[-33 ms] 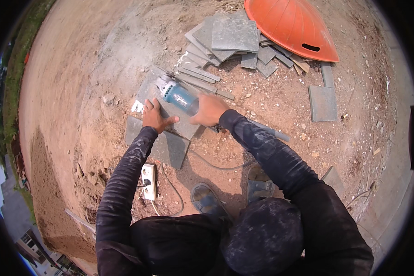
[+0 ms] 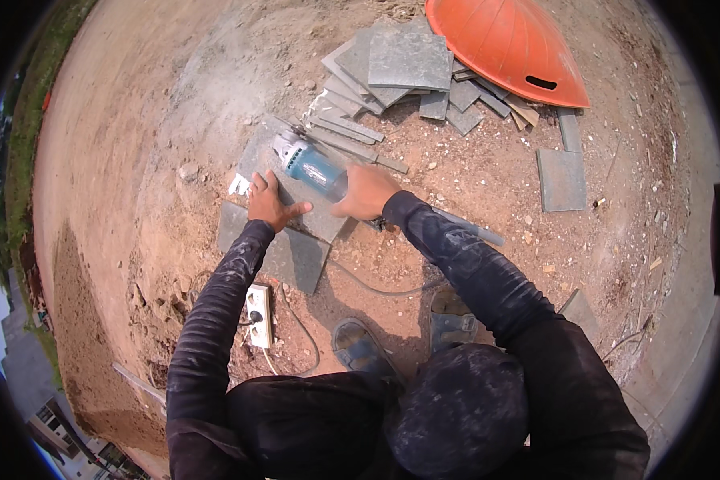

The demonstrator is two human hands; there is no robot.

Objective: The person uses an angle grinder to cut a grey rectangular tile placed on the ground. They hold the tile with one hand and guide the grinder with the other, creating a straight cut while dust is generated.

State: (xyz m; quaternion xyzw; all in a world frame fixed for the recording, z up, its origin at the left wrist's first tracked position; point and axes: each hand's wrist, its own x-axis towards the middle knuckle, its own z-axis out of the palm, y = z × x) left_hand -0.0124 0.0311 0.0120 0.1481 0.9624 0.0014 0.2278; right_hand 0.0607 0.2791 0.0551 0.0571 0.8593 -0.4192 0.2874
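Observation:
My right hand [image 2: 370, 192] is wrapped round the rear of a teal angle grinder [image 2: 316, 171]. The grinder's silver head points up and left, over the far part of a grey stone tile [image 2: 306, 210]; its disc is hard to make out. Flat on that tile, left of the grinder, lies my left hand [image 2: 270, 204] with thumb and fingers spread. The upper tile rests partly over another grey tile [image 2: 292, 258] on the near side. Narrow grey strips [image 2: 346, 128] lie on the ground just beyond the grinder.
A pile of grey tiles [image 2: 408, 62] lies at the back, beside an upturned orange basin [image 2: 512, 48]. A single tile [image 2: 562, 180] sits at the right. Near my left forearm is a white power strip [image 2: 259, 314]; a cable [image 2: 384, 291] runs across the dirt before my sandals [image 2: 360, 342].

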